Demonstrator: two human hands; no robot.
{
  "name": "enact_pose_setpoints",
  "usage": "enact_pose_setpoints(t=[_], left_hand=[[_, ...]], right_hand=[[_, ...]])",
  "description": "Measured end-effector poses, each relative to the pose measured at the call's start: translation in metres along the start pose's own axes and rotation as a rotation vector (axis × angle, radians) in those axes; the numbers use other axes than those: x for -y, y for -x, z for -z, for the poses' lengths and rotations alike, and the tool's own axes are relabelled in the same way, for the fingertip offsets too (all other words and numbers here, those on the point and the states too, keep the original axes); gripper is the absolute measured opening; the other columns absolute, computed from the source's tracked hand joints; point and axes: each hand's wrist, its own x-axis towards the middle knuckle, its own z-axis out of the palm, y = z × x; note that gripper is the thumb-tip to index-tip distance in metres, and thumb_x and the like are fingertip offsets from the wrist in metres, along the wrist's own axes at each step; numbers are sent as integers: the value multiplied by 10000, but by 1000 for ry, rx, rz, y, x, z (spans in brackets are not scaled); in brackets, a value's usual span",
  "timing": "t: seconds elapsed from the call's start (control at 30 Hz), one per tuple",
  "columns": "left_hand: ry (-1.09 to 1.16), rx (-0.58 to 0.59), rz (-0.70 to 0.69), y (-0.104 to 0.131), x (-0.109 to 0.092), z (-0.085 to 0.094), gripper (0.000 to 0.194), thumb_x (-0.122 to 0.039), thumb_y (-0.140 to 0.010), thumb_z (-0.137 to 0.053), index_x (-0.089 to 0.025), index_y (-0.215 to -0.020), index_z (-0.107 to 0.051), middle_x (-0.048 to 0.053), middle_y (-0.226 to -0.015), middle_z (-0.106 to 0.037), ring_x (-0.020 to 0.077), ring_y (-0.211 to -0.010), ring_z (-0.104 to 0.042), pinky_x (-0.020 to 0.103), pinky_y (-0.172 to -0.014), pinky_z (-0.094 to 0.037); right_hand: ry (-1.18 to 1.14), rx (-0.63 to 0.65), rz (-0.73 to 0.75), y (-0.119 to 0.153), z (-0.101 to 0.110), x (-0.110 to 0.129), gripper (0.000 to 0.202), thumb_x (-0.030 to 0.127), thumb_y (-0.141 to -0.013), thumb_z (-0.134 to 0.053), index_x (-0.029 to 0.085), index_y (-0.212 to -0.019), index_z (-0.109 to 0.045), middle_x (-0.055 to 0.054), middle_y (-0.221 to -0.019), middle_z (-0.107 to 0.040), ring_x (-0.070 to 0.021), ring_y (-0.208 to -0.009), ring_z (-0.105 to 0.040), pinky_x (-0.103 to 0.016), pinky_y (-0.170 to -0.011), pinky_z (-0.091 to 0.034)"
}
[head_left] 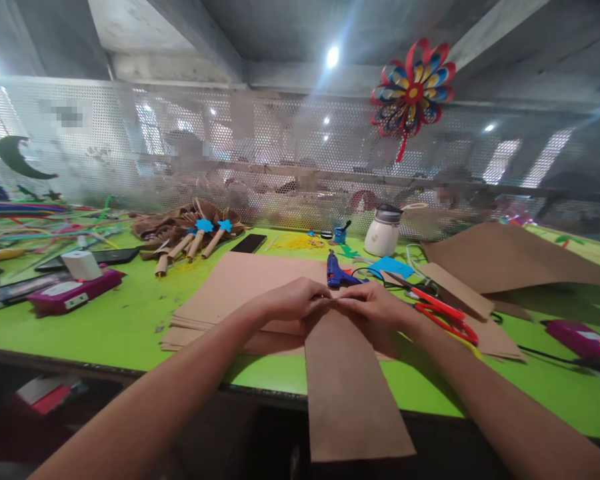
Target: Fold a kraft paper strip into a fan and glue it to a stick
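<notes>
A long brown paper strip (355, 393) hangs toward me over the front edge of the green table. Its far end is pinched by my left hand (300, 298) and my right hand (373, 303), whose fingertips nearly meet. Beneath and behind the hands lies a stack of brown paper sheets (240, 283). A blue glue gun (337, 272) rests just beyond the fingertips. Right of my right hand are scissors with red handles (447, 317).
Purple power strips lie at left (77, 290) and right (583, 337). Farther back are a black phone (249, 244), a white jug (381, 233) and brown paper crafts with blue stars (193, 233). Large brown paper (510, 257) covers the right rear, before a perforated partition (280, 147).
</notes>
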Motion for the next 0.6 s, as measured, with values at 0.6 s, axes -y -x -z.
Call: enact_pose_setpoints(t=[0.6], left_hand=[[250,34,46,6,-5,21,327,-423,-837,-455,-145,-678,-524,-37,-495,-517,54,-389,-420,185,-443,-326]], right_hand=[[-429,-37,-190,4,7,-7,385,516,-771,-550,158,-631,-533,65,-414,-432,-69,-328,-407,-196,-340,-298]])
